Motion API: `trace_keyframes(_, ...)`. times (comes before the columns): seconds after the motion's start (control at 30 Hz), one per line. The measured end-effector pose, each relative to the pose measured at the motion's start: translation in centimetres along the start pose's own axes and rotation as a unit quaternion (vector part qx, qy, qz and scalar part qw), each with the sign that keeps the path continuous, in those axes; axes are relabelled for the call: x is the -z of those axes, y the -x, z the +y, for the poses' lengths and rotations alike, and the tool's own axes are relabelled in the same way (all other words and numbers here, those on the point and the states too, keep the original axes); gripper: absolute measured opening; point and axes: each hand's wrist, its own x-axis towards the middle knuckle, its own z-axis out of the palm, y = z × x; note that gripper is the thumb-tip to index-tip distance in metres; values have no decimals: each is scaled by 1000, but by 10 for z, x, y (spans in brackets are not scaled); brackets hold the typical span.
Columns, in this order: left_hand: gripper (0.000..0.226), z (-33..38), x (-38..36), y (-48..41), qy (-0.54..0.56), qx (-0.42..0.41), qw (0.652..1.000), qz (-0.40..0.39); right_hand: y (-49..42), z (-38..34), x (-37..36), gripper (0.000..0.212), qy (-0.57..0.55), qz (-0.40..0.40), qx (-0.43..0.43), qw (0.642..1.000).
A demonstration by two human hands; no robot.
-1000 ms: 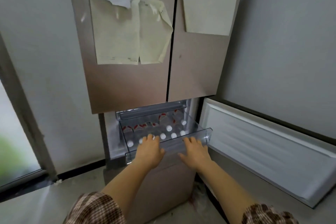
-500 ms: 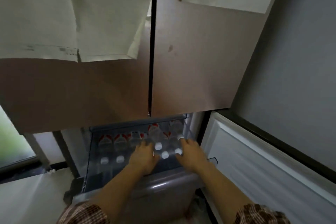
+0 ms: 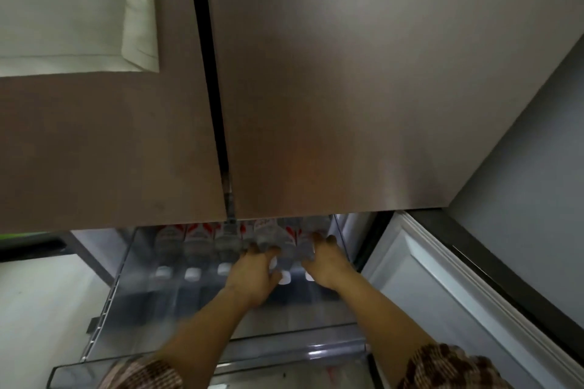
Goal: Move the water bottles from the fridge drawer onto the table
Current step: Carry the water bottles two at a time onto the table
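Observation:
Several clear water bottles [image 3: 192, 249] with red and white labels lie side by side in the pulled-out clear fridge drawer [image 3: 120, 290], white caps toward me. My left hand [image 3: 252, 275] reaches into the drawer and curls over a bottle [image 3: 264, 238] near the middle of the row. My right hand [image 3: 328, 262] wraps over the rightmost bottle [image 3: 305, 246]. One more bottle [image 3: 286, 262] lies between my hands, its white cap showing. The backs of the bottles are hidden under the upper fridge doors.
The brown upper fridge doors [image 3: 331, 104] hang low over the drawer, with paper sheets [image 3: 63, 9] stuck on the left one. An open white lower door [image 3: 442, 309] stands at the right beside a grey wall [image 3: 537, 167]. Pale floor [image 3: 38, 309] lies to the left.
My head has come closer and lower toward the fridge. Both hands moved off the drawer's front rim, went deeper inside, and closed over bottles on the right side of the row.

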Motion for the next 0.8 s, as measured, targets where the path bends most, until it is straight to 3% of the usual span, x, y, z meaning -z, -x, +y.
trace_keyframes(0.13, 21, 2, 0, -7, 12, 9, 1000, 11, -11, 3, -3, 33, 34, 21, -5, 999)
trace_keyframes(0.33, 23, 1, -1, -4, -26, 4, 999, 38, -12, 2, 0, 31, 97, 38, 33, 994)
trace_keyframes(0.5, 18, -4, 18, 9, -64, -11, 987, 144, 1, -6, 4, 42, 143, 38, 79, 986)
trace_keyframes(0.67, 48, -11, 27, 31, -42, 33, 984, 170, 29, -12, 9, 43, 170, 78, 135, 973)
trace_keyframes(0.8, 40, -9, 31, 51, -34, 12, 979, 200, 50, -21, 13, 45, 220, 101, 171, 955)
